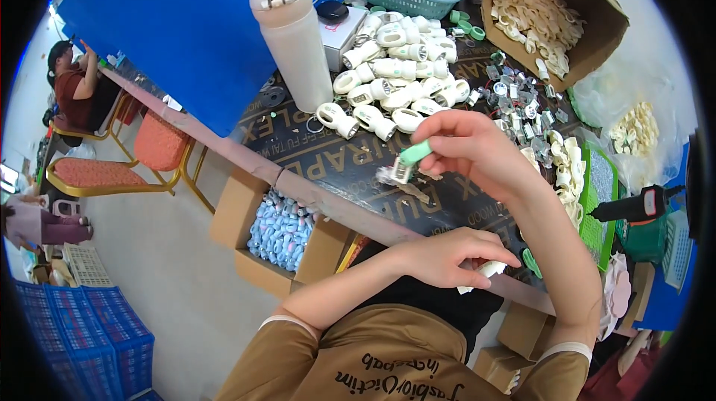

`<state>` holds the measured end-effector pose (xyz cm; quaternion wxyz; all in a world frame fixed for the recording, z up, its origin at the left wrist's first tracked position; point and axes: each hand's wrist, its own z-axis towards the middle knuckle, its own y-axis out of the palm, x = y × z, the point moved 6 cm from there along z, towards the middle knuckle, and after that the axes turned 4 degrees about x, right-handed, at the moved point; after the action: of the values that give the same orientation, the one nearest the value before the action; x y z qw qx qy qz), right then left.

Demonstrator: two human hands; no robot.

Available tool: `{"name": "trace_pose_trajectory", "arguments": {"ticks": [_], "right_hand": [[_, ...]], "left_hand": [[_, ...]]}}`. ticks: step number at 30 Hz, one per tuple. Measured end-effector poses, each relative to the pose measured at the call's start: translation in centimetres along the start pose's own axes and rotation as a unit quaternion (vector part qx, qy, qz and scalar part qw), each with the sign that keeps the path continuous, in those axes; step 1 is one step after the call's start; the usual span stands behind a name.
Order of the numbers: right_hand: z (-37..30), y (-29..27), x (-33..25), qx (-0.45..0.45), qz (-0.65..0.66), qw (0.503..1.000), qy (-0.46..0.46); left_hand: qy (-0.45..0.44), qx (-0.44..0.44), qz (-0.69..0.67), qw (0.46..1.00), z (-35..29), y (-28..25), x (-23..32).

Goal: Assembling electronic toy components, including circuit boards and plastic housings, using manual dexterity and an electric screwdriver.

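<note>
Both hands are occupied, each closed on a small part. The right hand is raised over the dark tabletop, its thumb and fingertips nearly together, pinching the green end of a green-and-clear piece. That piece sticks out to the left of the fingertips, tilted, with its clear end toward the near left. The left hand is nearer the body, by the near edge of the table; its fingers are curled and the thumb bent in around a white piece, which is partly hidden by them and lies at the right side of that hand. The two parts are well apart, the green-and-clear one farther off and to the left of the white one.

Just beyond the right hand lies a heap of white torch-shaped bodies, with a white bottle to its left and a blue-green basket behind it. Right of the heap are small clear parts, and farther off a carton of cream-coloured parts. A green tray stands to the right of the right forearm. On the left, below the table edge, an open box holds light blue pieces.
</note>
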<state>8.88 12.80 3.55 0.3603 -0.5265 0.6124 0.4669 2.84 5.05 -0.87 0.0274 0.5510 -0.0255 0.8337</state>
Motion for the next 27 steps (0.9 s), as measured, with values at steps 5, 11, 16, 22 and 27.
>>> {"name": "trace_pose_trajectory", "arguments": {"ticks": [5,11,16,22,27], "right_hand": [[2.8,3.6,2.0,-0.074,0.020,0.996,0.056],[3.3,2.4,5.6,-0.064,-0.185,0.978,0.078],[1.8,1.2,4.9,-0.074,-0.301,0.951,-0.001],[2.5,3.4,4.5,-0.099,-0.445,0.873,-0.174],[0.9,2.8,3.2,-0.157,-0.474,0.849,-0.174]], "left_hand": [[0.008,-0.032,0.005,0.999,0.0,0.3,-0.1],[0.008,-0.022,0.008,1.000,-0.1,0.0,-0.1],[0.001,-0.028,0.012,1.000,-0.2,0.0,0.1],[-0.033,-0.046,0.018,0.998,0.4,0.5,-0.4],[0.008,-0.016,0.043,0.999,0.2,0.2,0.4]]}}
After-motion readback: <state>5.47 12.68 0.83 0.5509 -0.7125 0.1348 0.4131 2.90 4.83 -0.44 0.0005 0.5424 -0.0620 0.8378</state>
